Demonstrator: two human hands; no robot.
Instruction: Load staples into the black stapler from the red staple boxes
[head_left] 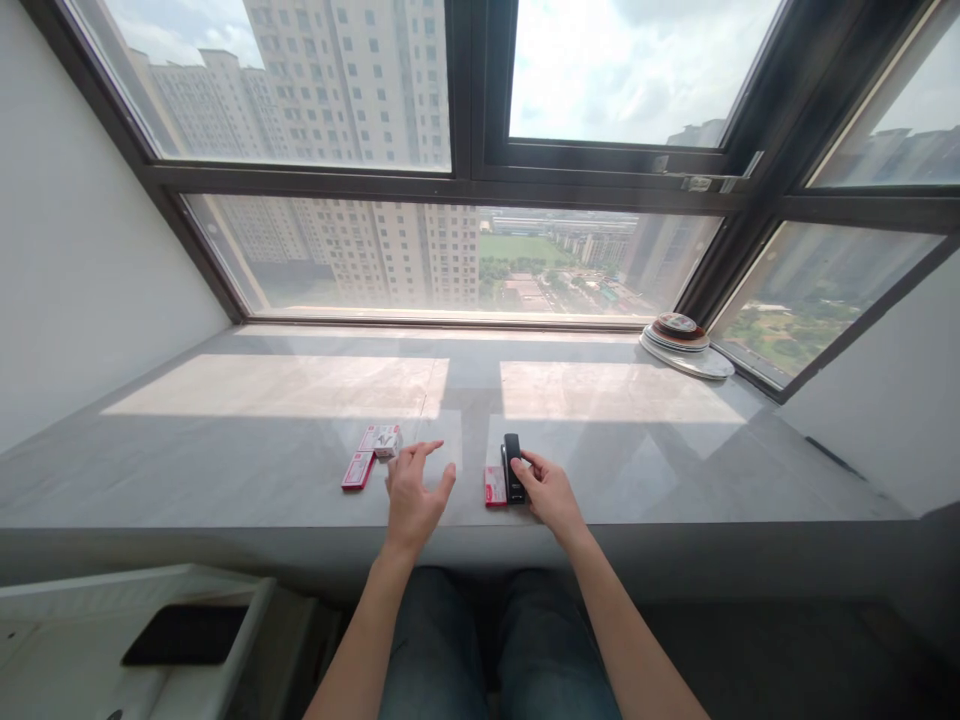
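Note:
A black stapler (513, 466) stands near the front edge of the window sill, with my right hand (549, 488) closed around its side. Just left of the stapler, and touching or partly under it, lies a small red and white box (495, 486). My left hand (417, 490) hovers over the sill with its fingers spread and nothing in them. Beyond its fingertips to the left sits a small white box (387, 441). Next to that are flat pink and white boxes, one angled toward the front (358, 470) and another behind it (368, 438).
The sill (247, 480) is pale stone with bright sun patches. A stack of plates or round lids (684, 345) stands in the far right corner by the window frame. Below left, a white surface (67, 620) holds a dark flat object (186, 635).

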